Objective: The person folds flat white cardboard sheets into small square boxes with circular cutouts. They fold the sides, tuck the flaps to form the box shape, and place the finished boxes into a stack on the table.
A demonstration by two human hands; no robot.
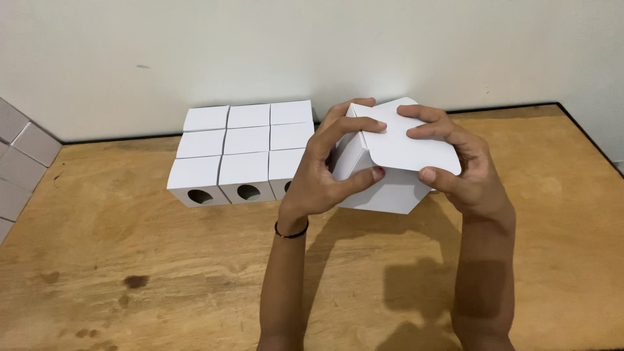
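A white cardboard box (383,192) is held above the wooden table (130,260), tilted, with its rounded top flap (406,149) partly folded over. My left hand (325,172) grips the box's left side, thumb on the front and fingers over the top edge. My right hand (458,162) holds the right side, fingers pressing on the flap and thumb under its edge. A black band circles my left wrist.
A block of several closed white boxes (244,153) stands in rows against the pale wall, left of my hands; the front ones have round holes. Grey tiles (19,162) line the left edge. Dark stains mark the table at lower left.
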